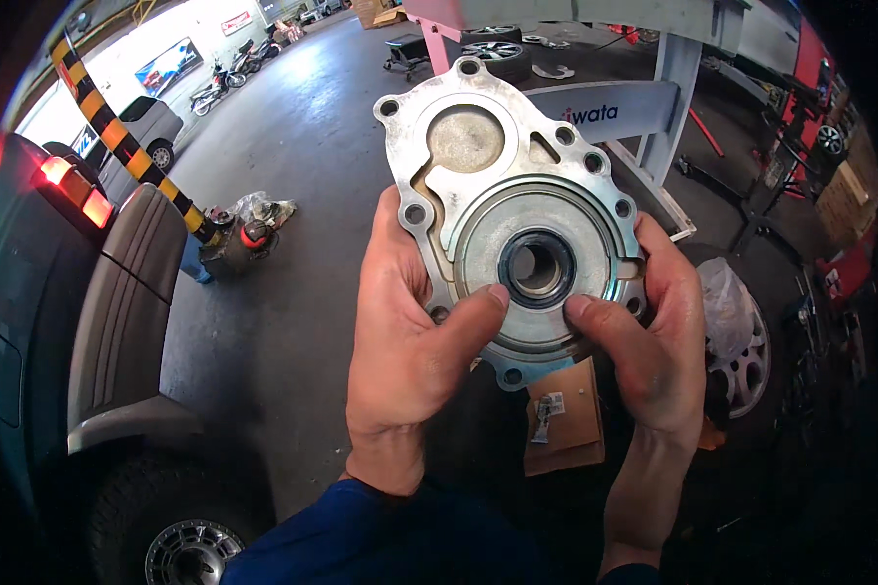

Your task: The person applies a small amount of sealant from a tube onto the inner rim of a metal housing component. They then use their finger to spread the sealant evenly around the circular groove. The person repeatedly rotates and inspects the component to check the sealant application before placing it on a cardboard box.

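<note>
A silvery metal housing cover [465, 216] with bolt holes around its rim is held up before me in both hands. In its round recess sits a dark ring seal [513, 261] around a central bore. My left hand [410, 341] grips the cover's left edge, its thumb pressing on the face beside the seal. From the right edge my right hand [644, 341] clasps it, with that thumb on the face to the lower right of the seal. Most of my other fingers are hidden behind the cover.
To the left stands a dark vehicle [39, 283] with a lit tail light, near a black-and-yellow striped post [127, 136]. Below the cover lies a cardboard box [568, 429]. A wheel rim [748, 375] and a grey metal stand [678, 88] are on the right.
</note>
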The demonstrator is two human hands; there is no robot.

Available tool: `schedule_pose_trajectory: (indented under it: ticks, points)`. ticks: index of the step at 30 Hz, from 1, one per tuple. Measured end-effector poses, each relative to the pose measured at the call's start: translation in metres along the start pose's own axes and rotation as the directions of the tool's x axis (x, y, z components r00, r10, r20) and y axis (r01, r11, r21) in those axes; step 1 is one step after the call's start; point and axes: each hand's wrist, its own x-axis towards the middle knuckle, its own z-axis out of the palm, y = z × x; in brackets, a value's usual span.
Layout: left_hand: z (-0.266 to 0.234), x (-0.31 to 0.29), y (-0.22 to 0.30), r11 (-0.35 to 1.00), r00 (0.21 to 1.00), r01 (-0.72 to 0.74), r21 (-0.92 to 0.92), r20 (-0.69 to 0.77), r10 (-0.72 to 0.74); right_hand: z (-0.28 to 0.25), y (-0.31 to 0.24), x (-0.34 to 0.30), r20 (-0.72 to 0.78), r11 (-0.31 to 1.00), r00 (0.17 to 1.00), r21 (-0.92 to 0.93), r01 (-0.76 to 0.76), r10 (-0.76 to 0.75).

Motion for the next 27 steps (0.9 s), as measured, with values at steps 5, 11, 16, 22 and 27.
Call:
schedule_pose_trajectory:
  ticks: [5,11,16,22,27]
  points:
    - [0.005,0.0,0.001,0.999,0.999,0.03,0.024,-0.036,-0.029,-0.001,-0.001,0.001,-0.002,1.0,1.0,-0.017,0.009,-0.009]
    - [0.007,0.0,0.001,0.997,0.998,0.05,0.052,-0.049,-0.047,0.001,-0.004,0.001,-0.016,0.999,1.0,-0.034,-0.026,0.025]
    - [0.008,-0.001,-0.001,0.998,0.999,0.022,0.06,-0.044,-0.019,0.0,-0.001,0.001,-0.021,0.998,1.0,-0.062,-0.009,0.007]
    - [0.005,-0.002,-0.009,0.996,0.996,-0.086,-0.015,-0.002,0.086,-0.007,0.004,-0.004,-0.004,0.989,0.998,0.138,-0.059,0.06]
    - [0.003,-0.002,-0.025,0.986,0.986,-0.167,-0.02,-0.024,0.166,-0.007,0.001,-0.005,-0.009,0.959,0.987,0.239,-0.153,0.159]
